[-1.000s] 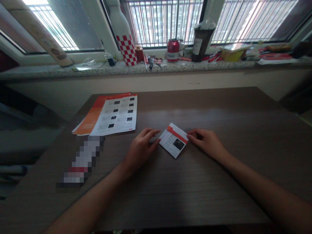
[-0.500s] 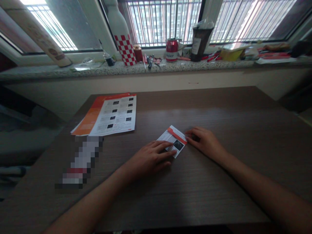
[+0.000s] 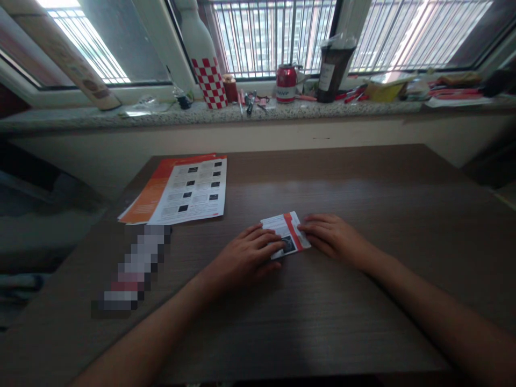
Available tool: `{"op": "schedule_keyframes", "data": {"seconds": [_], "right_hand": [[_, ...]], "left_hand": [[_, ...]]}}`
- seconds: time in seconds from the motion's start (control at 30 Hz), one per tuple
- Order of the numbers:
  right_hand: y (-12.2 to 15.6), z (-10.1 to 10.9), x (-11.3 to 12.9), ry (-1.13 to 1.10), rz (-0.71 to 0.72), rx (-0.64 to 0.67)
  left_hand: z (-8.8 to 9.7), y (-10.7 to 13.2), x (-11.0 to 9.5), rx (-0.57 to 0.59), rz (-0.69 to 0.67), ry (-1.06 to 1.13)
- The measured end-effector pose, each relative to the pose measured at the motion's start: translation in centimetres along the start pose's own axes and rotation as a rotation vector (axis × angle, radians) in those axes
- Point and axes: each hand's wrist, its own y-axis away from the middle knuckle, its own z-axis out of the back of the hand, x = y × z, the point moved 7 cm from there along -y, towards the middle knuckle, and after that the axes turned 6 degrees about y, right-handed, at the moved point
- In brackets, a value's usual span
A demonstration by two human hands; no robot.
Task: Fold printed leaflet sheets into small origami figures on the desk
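Bare forearms (image 3: 161, 317) taper to bare, slender-fingered hands (image 3: 250, 252), finer details seemingly lost in dimness.

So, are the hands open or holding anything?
Left hand: open, laid over the small paper.
Right hand: at the paper's right edge; can't tell whether it's gripping.

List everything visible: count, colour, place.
Rectangular table: 1, brown, foreground
Rectangular paper card: 1, orange-banded white, table centre
Paper sheets: several, orange-white, table left
Pixelated strip: 1, greyish, table left
Stone sill: 1, grey, background
Windows: several, white-framed, above sill
Checkered bottle: 1, red-white, sill
Metal can: 1, red, sill
Plastic cup: 1, dark, sill
Slanted tube: 1, beige, sill
Small clutter: uncounted, mixed, sill
Left grip: 1, over card
Right grip: 1, at card's edge
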Motion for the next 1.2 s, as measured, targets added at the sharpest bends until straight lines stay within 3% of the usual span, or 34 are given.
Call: {"op": "schedule_keyframes", "data": {"seconds": [0.13,0.4,0.57,0.8,1.2], "right_hand": [[0.1,0.7,1.3,-0.05,0.054,0.005],[0.0,0.1,4.1,-0.11,0.181,0.032],[-0.1,0.4,2.9,-0.194,0.12,0.005],[0.0,-0.1,0.0,-0.116,-0.006,0.04],[0.3,0.1,-0.2,-0.099,-0.006,0.041]], "left_hand": [[0.5,0.0,0.6,-0.061,0.068,-0.063],[0.2,0.1,0.9,-0.072,0.123,-0.051],[0.2,0.2,1.0,-0.106,0.154,-0.04],[0.0,0.2,1.2,-0.111,0.191,-0.022],[-0.9,-0.3,1.5,0.003,0.151,0.11]]}}
